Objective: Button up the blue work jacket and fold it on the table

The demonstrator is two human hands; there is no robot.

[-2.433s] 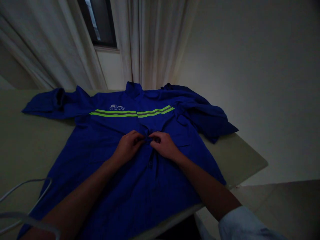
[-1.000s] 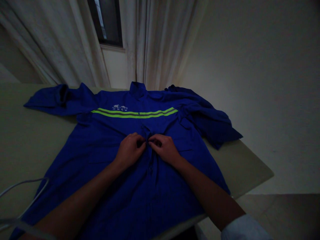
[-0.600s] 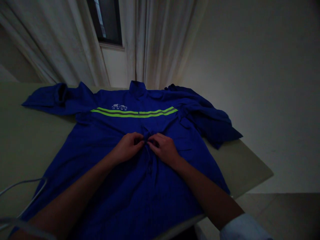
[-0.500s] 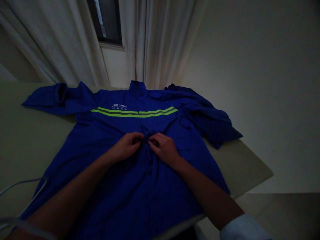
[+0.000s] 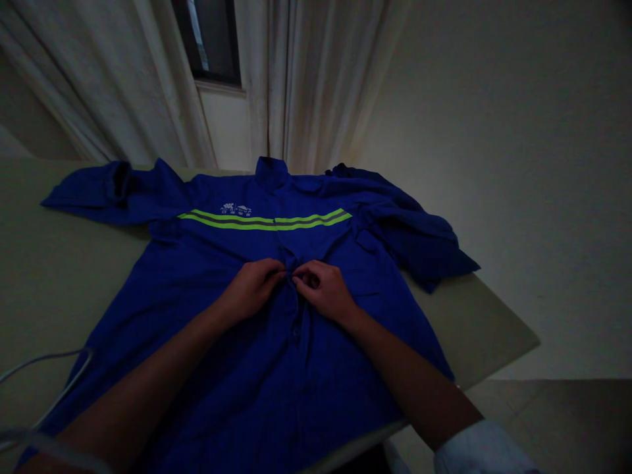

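A blue work shirt (image 5: 212,316) with a yellow-green reflective band across the chest lies spread front-up on a pale table (image 5: 49,289), collar at the far edge. My left hand (image 5: 254,286) and my right hand (image 5: 323,289) meet at the shirt's front placket, below the band. Both hands are closed, fingertips pinching the two edges of the placket together. A button shows on the placket just below my hands.
The shirt's right sleeve is bunched at the table's right corner (image 5: 513,336). A pale cable (image 5: 54,395) loops over the table at the lower left. Curtains (image 5: 306,85) and a dark window (image 5: 212,39) stand behind the table. Floor lies to the right.
My hands have stayed at the same spot on the placket, with only small finger movements. The view has shifted slightly.
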